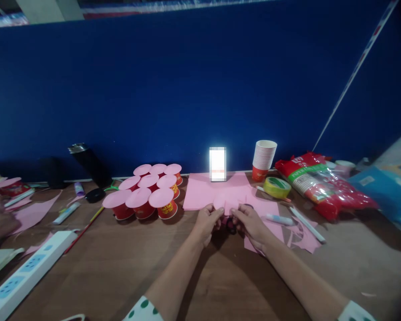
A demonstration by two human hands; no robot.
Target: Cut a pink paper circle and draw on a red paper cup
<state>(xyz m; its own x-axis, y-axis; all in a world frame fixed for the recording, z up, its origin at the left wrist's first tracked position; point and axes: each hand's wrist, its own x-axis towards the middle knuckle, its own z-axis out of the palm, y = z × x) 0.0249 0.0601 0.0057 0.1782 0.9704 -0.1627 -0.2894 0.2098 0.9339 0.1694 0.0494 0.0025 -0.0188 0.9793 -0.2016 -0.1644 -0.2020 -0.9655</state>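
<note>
My left hand (207,224) pinches the near edge of a pink paper piece (224,199) that looks round. On the other side of that edge, my right hand (250,224) pinches the same piece, close to my left thumb. Dark scissors (232,226) show partly beneath and between my hands; their blades are hidden. Behind the piece lies a stack of pink paper sheets (200,189), which blends with it in colour. To the left stand several red paper cups (169,210), each topped by a flat pink paper disc (161,197).
At right are stacked paper cups (264,156), yellow tape (276,187), a red plastic package (316,183), a glue stick (279,219) and pink scraps (307,238). Left are a power strip (30,272), a black flask (92,165) and another person's hand (2,218). A blue partition (173,89) rises behind.
</note>
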